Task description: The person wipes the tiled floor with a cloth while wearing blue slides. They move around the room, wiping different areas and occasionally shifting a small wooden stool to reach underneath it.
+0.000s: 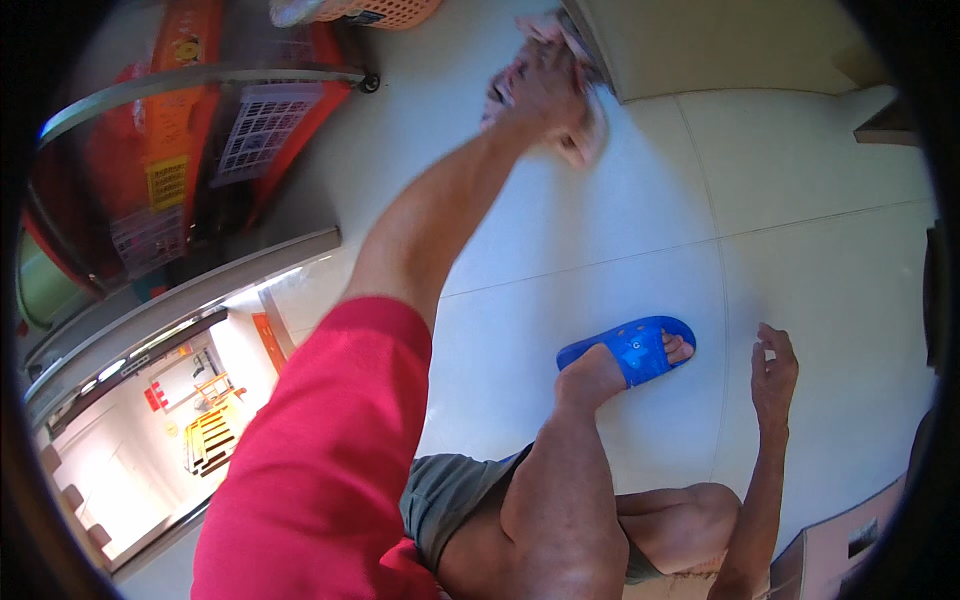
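Note:
My left hand (544, 86) is at the far end of my outstretched arm, pressing a crumpled pinkish patterned cloth (581, 146) onto the tiled floor (517, 247). The cloth lies against the bottom corner of a pale cabinet or panel (720, 45), and my fingers partly cover it. On the right, my right hand (776, 375) hangs beside my bent knee above the tiles. Its fingers are loosely curved, with a gap at the thumb and nothing held. Between the two hands, a foot in a blue plastic slipper (634, 352) rests on the floor.
At the upper left stands a glass-fronted case (202, 75) holding red and orange items and white plastic baskets. An orange perforated basket (390, 11) is at the top edge. A mirror-like panel (150, 427) is at the lower left, a pinkish box (832, 547) at the lower right.

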`<state>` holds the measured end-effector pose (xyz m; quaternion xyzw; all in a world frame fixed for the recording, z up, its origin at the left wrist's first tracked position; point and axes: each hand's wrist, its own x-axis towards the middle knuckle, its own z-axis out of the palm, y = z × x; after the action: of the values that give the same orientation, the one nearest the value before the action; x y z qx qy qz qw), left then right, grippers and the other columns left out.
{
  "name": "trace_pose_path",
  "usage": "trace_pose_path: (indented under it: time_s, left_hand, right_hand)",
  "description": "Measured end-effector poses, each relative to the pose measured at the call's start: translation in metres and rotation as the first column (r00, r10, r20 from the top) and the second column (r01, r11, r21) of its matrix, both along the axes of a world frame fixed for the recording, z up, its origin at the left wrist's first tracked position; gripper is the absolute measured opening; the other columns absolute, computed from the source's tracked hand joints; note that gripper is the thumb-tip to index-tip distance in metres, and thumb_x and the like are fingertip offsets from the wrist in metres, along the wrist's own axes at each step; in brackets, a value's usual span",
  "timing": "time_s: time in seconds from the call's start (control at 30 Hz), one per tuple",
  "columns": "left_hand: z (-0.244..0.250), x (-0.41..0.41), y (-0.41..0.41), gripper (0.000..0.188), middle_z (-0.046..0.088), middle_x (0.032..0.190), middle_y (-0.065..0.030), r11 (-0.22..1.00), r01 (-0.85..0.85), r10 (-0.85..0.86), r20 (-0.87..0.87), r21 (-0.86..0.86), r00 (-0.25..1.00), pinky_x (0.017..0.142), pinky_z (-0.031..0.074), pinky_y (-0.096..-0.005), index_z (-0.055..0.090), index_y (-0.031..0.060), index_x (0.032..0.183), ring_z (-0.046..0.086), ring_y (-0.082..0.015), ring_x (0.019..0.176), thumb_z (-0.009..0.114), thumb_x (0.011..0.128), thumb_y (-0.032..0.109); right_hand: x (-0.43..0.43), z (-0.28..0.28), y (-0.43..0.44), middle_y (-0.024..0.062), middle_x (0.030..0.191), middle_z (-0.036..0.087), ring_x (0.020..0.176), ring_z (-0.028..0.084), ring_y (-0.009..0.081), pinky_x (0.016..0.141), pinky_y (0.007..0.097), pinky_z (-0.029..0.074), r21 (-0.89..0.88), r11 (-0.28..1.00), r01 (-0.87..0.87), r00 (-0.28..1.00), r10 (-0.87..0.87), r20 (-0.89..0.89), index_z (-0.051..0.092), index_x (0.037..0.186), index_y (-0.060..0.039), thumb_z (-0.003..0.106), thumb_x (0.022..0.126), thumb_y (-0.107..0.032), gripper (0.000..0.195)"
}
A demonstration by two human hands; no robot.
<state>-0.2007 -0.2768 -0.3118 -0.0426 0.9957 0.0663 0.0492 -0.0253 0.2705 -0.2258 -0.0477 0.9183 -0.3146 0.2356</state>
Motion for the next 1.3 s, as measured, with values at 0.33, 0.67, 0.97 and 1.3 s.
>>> trace_pose_path:
  time_s: [0.33,0.67,0.97,1.3]
  left_hand:
    - [-0.001,0.046,0.045,0.081,0.033,0.178,-0.0137,0.988,0.151,-0.142,0.167,-0.042,0.976,0.119,0.033,-0.0809,0.054,0.0168,0.163,0.020,-0.0517,0.164,0.077,0.087,0.028]
    - [-0.003,-0.039,-0.058,0.074,0.044,0.170,-0.0183,0.940,0.170,-0.098,0.243,-0.295,0.965,0.116,0.040,-0.0697,0.062,0.0091,0.152,0.035,-0.0459,0.158,0.076,0.082,0.028]
    - [0.012,0.114,0.060,0.091,0.043,0.171,-0.0137,0.918,0.390,-0.396,0.076,0.077,0.915,0.127,0.036,-0.0701,0.058,0.0158,0.160,0.033,-0.0476,0.159,0.082,0.074,0.029]
    - [0.021,0.060,0.031,0.070,0.047,0.169,-0.0139,0.983,0.176,-0.169,0.122,-0.046,0.978,0.121,0.038,-0.0713,0.055,0.0141,0.161,0.031,-0.0513,0.160,0.071,0.093,0.020]
  right_hand:
    - [0.015,0.000,0.018,0.0085,0.114,0.078,0.104,0.076,0.0231,0.071,0.0335,0.059,0.048,0.997,0.054,0.998,-0.055,0.017,0.076,0.125,-0.0050,0.068,0.102,0.003,0.025]
    - [0.000,0.012,-0.021,0.0099,0.116,0.077,0.105,0.076,0.0218,0.075,0.0330,0.060,-0.039,0.998,-0.048,0.998,0.049,0.026,0.076,0.128,-0.0022,0.066,0.105,0.001,0.025]
    - [0.004,0.000,0.006,0.0081,0.107,0.077,0.100,0.075,0.0230,0.072,0.0359,0.059,0.014,1.000,0.023,0.999,-0.022,-0.030,0.077,0.121,-0.0060,0.071,0.102,0.001,0.021]
    - [0.024,0.012,0.017,0.0079,0.106,0.077,0.098,0.073,0.0247,0.072,0.0377,0.058,0.021,0.999,0.028,0.999,-0.027,-0.021,0.078,0.117,-0.0060,0.070,0.102,-0.001,0.017]
